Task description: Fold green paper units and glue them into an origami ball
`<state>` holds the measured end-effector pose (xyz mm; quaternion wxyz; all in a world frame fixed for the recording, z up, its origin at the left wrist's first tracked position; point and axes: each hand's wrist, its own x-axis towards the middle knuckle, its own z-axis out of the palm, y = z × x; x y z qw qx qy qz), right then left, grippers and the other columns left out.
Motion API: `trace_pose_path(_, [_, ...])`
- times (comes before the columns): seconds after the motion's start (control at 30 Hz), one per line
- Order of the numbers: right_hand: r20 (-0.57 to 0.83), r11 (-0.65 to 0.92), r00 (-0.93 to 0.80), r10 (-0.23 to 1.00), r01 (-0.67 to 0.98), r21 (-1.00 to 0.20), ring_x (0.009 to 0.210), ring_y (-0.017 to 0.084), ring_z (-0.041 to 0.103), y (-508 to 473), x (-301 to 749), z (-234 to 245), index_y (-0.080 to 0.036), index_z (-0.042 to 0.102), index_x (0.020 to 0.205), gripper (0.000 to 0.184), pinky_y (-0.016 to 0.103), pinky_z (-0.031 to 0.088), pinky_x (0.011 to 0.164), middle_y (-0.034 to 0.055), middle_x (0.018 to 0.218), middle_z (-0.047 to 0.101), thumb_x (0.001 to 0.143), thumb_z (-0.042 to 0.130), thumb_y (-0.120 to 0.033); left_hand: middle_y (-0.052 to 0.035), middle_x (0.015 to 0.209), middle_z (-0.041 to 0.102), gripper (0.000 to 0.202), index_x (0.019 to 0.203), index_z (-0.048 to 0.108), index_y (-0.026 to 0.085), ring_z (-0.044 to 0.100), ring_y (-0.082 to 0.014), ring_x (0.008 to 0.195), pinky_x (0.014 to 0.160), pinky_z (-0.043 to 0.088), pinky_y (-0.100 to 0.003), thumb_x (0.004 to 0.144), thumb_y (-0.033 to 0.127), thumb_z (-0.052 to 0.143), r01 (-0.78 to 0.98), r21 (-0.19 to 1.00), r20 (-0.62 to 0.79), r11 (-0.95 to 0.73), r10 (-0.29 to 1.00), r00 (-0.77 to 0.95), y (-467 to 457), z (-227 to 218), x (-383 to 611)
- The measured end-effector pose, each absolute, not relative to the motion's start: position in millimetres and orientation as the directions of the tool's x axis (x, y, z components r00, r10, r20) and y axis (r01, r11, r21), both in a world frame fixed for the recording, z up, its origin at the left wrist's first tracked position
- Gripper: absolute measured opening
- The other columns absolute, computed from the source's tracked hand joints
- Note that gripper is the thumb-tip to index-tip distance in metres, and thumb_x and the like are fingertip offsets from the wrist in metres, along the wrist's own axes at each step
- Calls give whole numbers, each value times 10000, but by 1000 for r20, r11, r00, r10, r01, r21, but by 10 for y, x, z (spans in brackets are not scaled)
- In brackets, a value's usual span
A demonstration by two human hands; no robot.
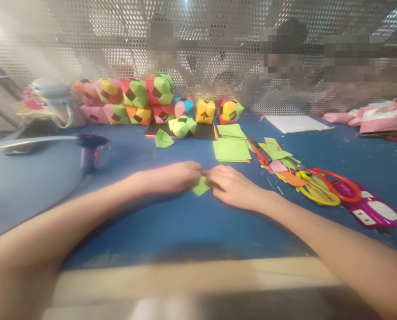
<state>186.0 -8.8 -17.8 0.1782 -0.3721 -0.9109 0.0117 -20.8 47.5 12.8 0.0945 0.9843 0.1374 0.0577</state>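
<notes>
A small green paper piece lies on the blue table between my hands, its lower corner pointing toward me. My left hand closes on its left upper edge, fingers curled. From the other side my right hand pinches its right upper edge, and the fingertips of both hands nearly meet. My fingers cover the upper part of the paper. Just beyond lie a stack of green paper squares, a folded green paper piece and a green folded-paper ball.
Colourful folded-paper balls stand stacked along a perforated screen, people behind it. At left is a glue gun with its cord. Scissors with red handles, yellow-handled scissors, paper scraps and a purple power strip lie right.
</notes>
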Motion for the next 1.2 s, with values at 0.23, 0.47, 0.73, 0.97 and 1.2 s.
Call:
trace_pose_path(0.23, [275,725,-694,665,688,-18,937,224,568,-101,1909,-38,-141,651,885,197,380,426,888,115,932,658,792,483,-100,-84,866,558,220,752,573,145,542,-173,834,725,434,-263,802,44,384,300,150,3,-942,304,953,466,174,-185])
trace_pose_path(0.47, [40,545,-544,838,839,5,795,211,570,-226,2061,246,-180,641,734,210,326,435,745,62,722,620,812,456,-121,-70,813,547,189,708,550,147,526,-159,728,650,397,-259,837,107,418,381,62,-45,-923,378,925,453,222,-184])
trace_pose_path(0.73, [9,396,-397,918,911,-117,830,205,594,-202,2087,293,-195,660,836,236,301,442,727,54,802,652,817,435,-126,-48,785,537,165,751,572,146,515,-141,674,609,367,-245,829,134,427,482,65,-82,-874,477,875,490,242,-210])
trace_pose_path(0.97, [202,527,-495,845,834,-162,1028,222,578,-165,2028,89,-151,622,1104,374,352,441,907,98,1081,656,787,446,-62,-50,814,548,165,760,586,149,537,-142,712,641,390,-236,831,170,438,455,87,-61,-886,452,890,505,207,-214])
trace_pose_path(1.2, [2,416,-418,908,903,-109,965,242,616,-148,2066,195,-206,678,1036,353,381,473,858,71,981,694,808,431,-99,-61,839,614,157,815,618,181,562,-170,690,547,343,-250,802,250,478,595,-78,-123,-800,600,790,485,267,-259])
